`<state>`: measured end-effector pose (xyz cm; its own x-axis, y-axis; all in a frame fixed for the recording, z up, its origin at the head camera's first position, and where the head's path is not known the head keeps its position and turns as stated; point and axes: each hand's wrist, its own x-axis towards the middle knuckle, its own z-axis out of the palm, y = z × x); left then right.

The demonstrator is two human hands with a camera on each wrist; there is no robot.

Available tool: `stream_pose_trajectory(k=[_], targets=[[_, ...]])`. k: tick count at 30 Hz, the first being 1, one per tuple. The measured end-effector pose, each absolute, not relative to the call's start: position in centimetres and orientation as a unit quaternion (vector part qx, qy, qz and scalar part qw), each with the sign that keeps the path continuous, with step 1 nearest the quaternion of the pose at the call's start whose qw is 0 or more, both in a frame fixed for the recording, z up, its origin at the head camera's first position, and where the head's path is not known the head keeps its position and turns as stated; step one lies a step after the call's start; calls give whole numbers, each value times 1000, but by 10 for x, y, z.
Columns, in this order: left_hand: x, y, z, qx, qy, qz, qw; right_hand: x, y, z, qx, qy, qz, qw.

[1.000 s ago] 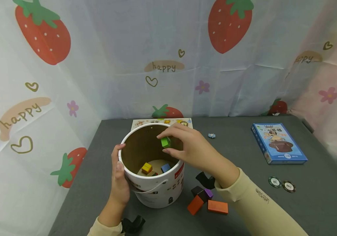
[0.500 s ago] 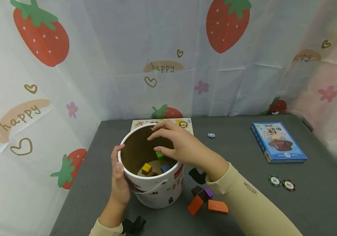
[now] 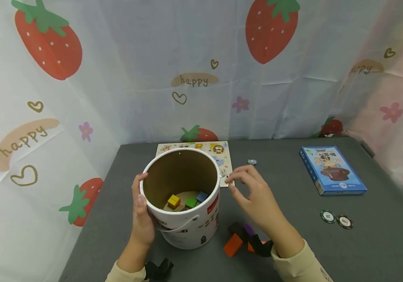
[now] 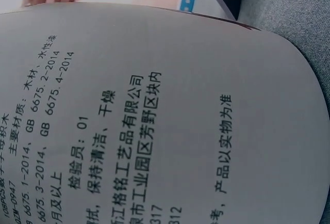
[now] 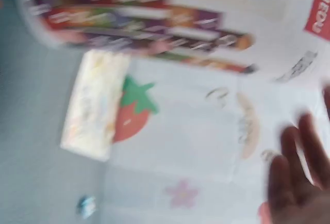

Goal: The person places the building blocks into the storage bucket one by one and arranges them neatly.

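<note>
A white printed bucket with a thin carrying handle stands slightly tilted in the head view. Inside, at its bottom, lie a yellow block, a green block and a blue block. My left hand grips the bucket's left side, fingertips at the rim. The left wrist view is filled by the bucket's lettered wall. To the right of the bucket, my right hand is in the air, holding nothing, fingers loosely bent. It is blurred in the right wrist view.
Orange, black and purple blocks lie right of the bucket, partly behind the right wrist's black strap. Behind stand an animal picture board and a tiny blue figure. A blue box and two chips lie right.
The right hand has let go of the green block, which dropped to the bucket's bottom, and has moved out rightward. The left hand stays on the bucket.
</note>
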<state>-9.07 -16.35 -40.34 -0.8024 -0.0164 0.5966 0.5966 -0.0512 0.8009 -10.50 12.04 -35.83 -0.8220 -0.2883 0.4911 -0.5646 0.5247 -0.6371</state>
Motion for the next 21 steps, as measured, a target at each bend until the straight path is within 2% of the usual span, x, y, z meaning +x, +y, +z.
stream_pose_trajectory(k=[6,9,12,21], targets=[[-90,-163,-404,-212,-657,-690,219,-88,140,-405,299,-895,331,-29],[-90,-163,-404,-214,-655,-691,218,-81,143,-420,316,-899,294,-73],[-90,-163,-403,-218,-653,-692,216,-77,143,-428,322,-908,256,-81],[-92,-163,-404,-221,-646,-697,220,-78,136,-442,341,-923,172,-36]])
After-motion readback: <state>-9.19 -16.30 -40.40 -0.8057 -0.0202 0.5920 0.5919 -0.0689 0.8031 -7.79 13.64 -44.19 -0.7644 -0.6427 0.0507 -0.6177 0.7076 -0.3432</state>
